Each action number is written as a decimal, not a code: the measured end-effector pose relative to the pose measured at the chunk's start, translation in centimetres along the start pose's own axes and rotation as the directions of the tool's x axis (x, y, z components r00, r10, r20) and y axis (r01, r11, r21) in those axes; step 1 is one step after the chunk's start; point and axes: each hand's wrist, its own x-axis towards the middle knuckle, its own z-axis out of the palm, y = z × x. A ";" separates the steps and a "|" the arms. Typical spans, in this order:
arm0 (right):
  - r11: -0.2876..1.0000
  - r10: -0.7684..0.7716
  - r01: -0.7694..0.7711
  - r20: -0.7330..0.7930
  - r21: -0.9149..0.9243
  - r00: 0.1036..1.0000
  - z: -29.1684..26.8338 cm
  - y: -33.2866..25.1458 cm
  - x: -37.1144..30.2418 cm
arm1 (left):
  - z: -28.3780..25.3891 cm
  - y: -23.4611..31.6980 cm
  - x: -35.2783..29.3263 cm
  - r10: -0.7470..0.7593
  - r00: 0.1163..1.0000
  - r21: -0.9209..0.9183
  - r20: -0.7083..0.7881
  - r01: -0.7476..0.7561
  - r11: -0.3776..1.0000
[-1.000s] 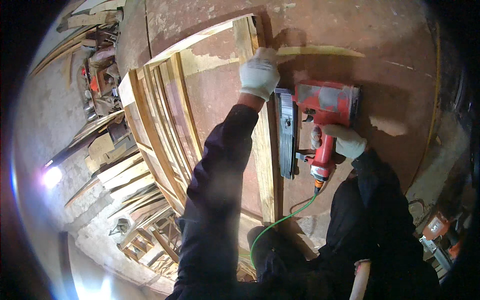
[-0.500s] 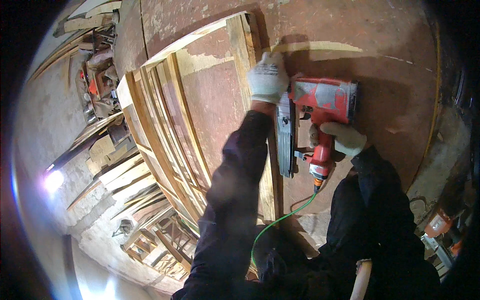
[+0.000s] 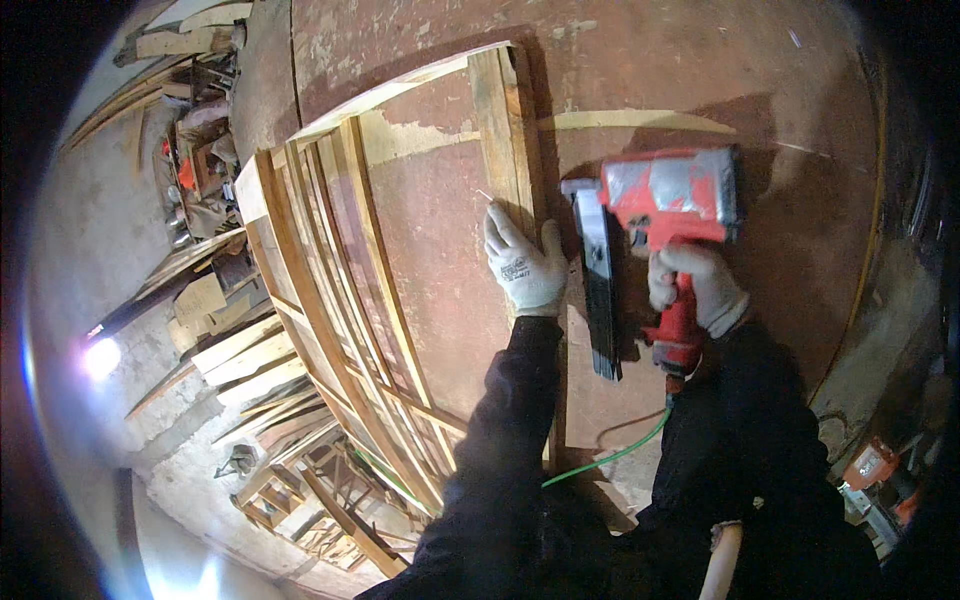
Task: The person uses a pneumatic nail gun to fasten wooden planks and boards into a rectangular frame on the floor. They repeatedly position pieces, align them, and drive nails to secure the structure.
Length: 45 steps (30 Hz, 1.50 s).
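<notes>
My left hand [image 3: 525, 268], in a white glove, straddles the thick wooden rail [image 3: 500, 115] of a slatted wooden frame [image 3: 362, 190]. Its fingers lie over the rail's left edge, with the thumb along the right edge. A thin, pale sliver shows by the fingertips, too small to name. My gloved right hand [image 3: 705, 285] is wrapped round the grip of a red and grey nail gun [image 3: 670, 190]. The gun's long dark magazine [image 3: 600, 300] runs down beside the rail. The nose is just right of the rail, apart from it.
The frame lies on a worn reddish-brown surface [image 3: 640, 60]. A green air hose [image 3: 612, 460] trails left from the gun's handle. Timber offcuts [image 3: 245, 355] are heaped at the left. An orange power tool [image 3: 873, 462] sits at the lower right.
My left hand has come down the rail towards me, its fingers now stretched further out. The nail gun has shifted right, away from the rail, in my right hand.
</notes>
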 end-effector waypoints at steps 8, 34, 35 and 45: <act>0.969 -0.210 0.191 0.119 0.157 0.970 1.2 -8.1 5.4 | -0.3 -0.5 0.6 0.047 0.999 0.109 0.014 -0.048 0.993; 0.972 -0.233 0.227 0.172 0.056 0.957 2.0 -9.8 8.1 | 0.4 -1.4 0.1 0.025 1.000 0.070 0.001 -0.025 0.997; 0.973 -0.232 0.225 0.167 0.057 0.958 2.1 -9.8 8.1 | 0.4 -1.4 0.0 0.024 1.000 0.071 0.001 -0.024 0.997; 0.984 -0.173 0.164 0.163 0.065 0.971 2.3 -9.8 7.7 | 0.4 -1.3 0.3 -0.015 0.999 0.077 0.035 0.013 0.997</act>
